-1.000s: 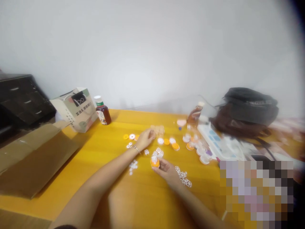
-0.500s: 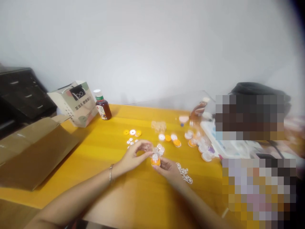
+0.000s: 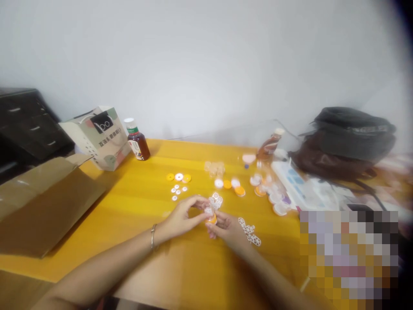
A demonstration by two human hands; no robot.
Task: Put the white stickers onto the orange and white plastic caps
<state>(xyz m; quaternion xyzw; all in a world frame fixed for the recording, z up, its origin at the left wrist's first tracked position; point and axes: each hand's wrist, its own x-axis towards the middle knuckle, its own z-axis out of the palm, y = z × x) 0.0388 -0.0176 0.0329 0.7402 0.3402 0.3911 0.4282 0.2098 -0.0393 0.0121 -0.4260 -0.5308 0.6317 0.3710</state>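
Observation:
My two hands meet over the yellow table (image 3: 145, 202) near its middle. My right hand (image 3: 227, 228) is closed round a small orange cap-like piece (image 3: 211, 217) with a white part on top. My left hand (image 3: 183, 216), a bracelet on its wrist, pinches at the top of that same piece. Just behind the fingers lies a cluster of white lattice discs (image 3: 215, 201). More white lattice discs (image 3: 250, 231) lie to the right of my right hand.
Orange and white rings (image 3: 178, 177), small white buttons (image 3: 178, 191) and orange and white caps (image 3: 238, 189) are scattered behind. A brown drink bottle (image 3: 137, 140) and paper bag (image 3: 100, 137) stand at back left, an open cardboard box (image 3: 41, 206) at left, a dark bag (image 3: 348, 142) at right.
My left hand came back from the far pieces to the orange piece in my right hand and now pinches at it. The camera view shifted slightly.

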